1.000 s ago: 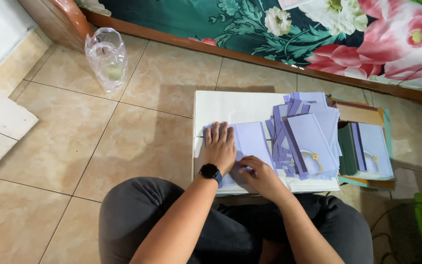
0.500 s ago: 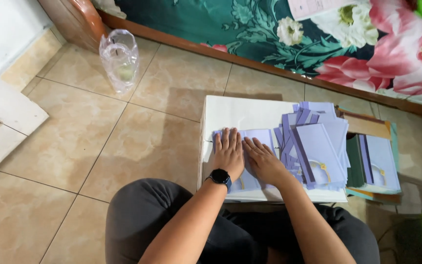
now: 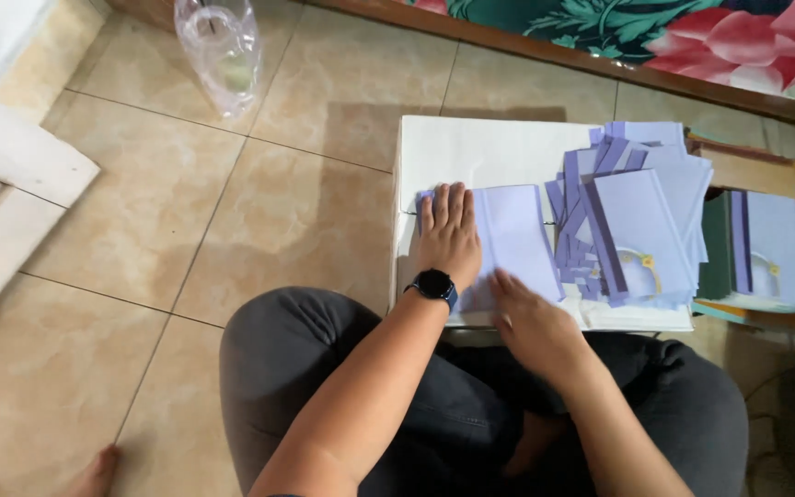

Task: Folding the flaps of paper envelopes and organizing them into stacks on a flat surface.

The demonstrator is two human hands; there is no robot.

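My left hand (image 3: 449,235) lies flat, fingers together, on the left part of a pale purple paper sheet (image 3: 512,230) that rests on a white box (image 3: 480,152). A black watch sits on that wrist. My right hand (image 3: 531,317) is blurred at the sheet's near edge, palm down with its fingers on the paper. Just right of the sheet, a loose pile of purple folded cards (image 3: 632,221) spreads over the box top.
A clear plastic bottle (image 3: 218,51) stands on the tiled floor at the far left. More purple cards lie on a brown and teal stack (image 3: 766,239) to the right. White boards (image 3: 2,175) lie at left. A floral cloth (image 3: 692,37) runs along the back.
My right hand has slid back from the middle of the sheet to its near edge. My left hand stays pressed on the sheet. The camera has tilted down and moved closer.
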